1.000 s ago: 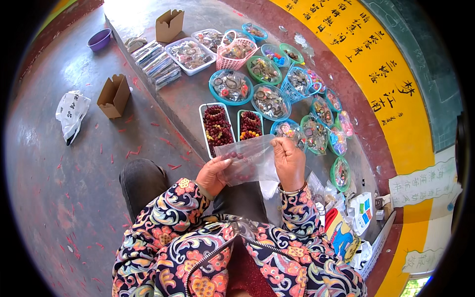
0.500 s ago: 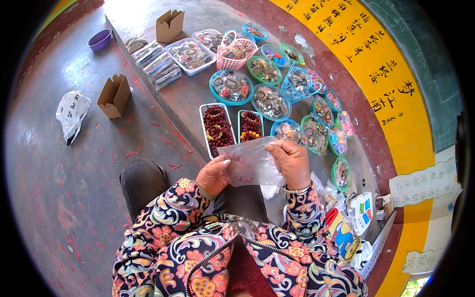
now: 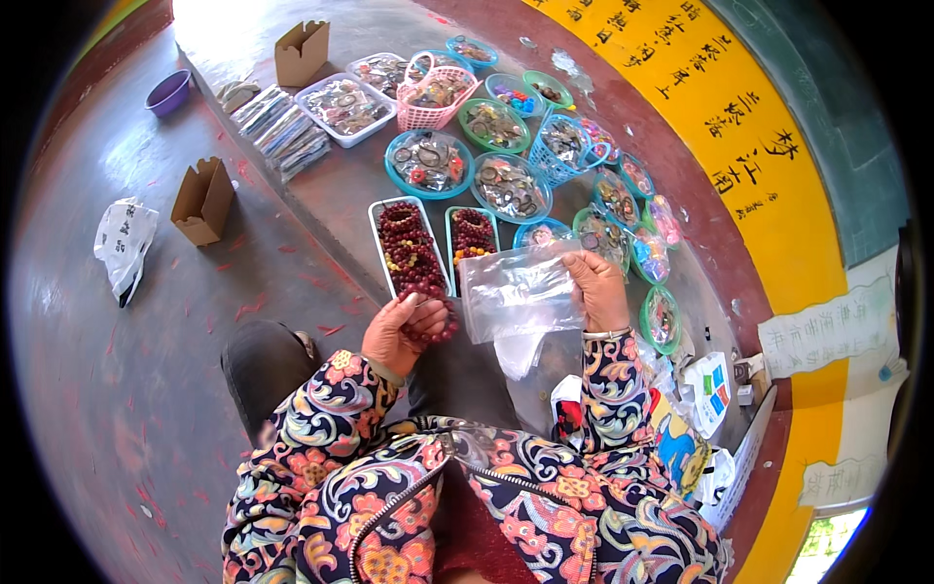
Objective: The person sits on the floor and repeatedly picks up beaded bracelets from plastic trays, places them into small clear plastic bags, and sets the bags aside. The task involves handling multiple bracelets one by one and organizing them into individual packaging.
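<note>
My left hand (image 3: 391,336) is closed on a dark red bead bracelet (image 3: 447,325), which hangs partly out of the fingers. A clear plastic bag (image 3: 516,292) hangs flat from my right hand (image 3: 601,292), its edge pinched between thumb and fingers. Bag and bracelet are slightly apart. Just beyond my left hand lies a white tray (image 3: 377,241) heaped with dark red bead bracelets (image 3: 407,243), some with yellow beads. Beside it stands a smaller pale green tray (image 3: 449,230) of similar beads, partly hidden by the bag. White sheets (image 3: 519,352) show below the bag.
Round baskets and a pink handled basket (image 3: 433,119) of bagged trinkets fill the raised ledge. Stacked packets (image 3: 282,134) and a carton (image 3: 302,54) lie farther back. On the lower floor are another carton (image 3: 202,202), a white bag (image 3: 126,243) and a purple basin (image 3: 168,94).
My left hand has let go of the bag and moved slightly left, with the bracelet now showing in it. The bag, held by my right hand alone, has shifted right and up.
</note>
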{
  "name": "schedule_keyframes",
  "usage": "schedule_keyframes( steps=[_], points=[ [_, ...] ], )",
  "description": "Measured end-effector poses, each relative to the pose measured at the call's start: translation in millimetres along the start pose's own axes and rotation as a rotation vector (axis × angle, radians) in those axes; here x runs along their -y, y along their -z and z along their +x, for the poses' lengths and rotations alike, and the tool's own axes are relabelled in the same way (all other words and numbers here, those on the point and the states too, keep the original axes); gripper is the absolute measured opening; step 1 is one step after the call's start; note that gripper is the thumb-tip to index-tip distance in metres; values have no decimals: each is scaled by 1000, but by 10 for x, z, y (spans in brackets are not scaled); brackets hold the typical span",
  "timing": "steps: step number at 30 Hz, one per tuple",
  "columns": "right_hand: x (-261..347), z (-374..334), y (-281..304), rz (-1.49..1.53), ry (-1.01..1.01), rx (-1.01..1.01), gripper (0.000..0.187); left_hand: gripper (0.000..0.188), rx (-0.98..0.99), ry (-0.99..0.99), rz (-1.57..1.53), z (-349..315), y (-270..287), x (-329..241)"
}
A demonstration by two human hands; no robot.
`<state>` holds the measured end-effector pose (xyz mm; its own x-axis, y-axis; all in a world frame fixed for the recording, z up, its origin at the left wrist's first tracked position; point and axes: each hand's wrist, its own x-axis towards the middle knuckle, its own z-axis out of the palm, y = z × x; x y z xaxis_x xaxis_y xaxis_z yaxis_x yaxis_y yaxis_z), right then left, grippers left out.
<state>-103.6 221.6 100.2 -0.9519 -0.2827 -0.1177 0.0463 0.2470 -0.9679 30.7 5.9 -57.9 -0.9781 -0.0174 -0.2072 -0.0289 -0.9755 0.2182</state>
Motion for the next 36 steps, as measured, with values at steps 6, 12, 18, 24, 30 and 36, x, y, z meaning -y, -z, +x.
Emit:
schedule_keyframes(
  steps=[6, 12, 18, 24, 30, 36],
  points=[
    [-932, 264, 782, -138, 123, -165, 18, 22, -150, -44, 40, -58, -171, -37],
    [-1170, 231, 1117, -368, -55, -212, 26, 15, -145, -28, 63, -40, -287, -32],
    [-1536, 57, 792, -926, 200, -547, 21, 13, -180, -41, 56, -46, -327, -20],
    [-2662, -131, 203, -1178, 438, -270, 18, 15, -62, 2, 39, -37, -215, -32],
    [-2975, -197, -1, -1237, 349, -199, 18, 18, -65, 3, 75, -28, -120, -56],
    [-3023, -275, 23, -1315, 95, 71, 21, 21, -303, -8, 151, -49, -277, -21]
  ],
)
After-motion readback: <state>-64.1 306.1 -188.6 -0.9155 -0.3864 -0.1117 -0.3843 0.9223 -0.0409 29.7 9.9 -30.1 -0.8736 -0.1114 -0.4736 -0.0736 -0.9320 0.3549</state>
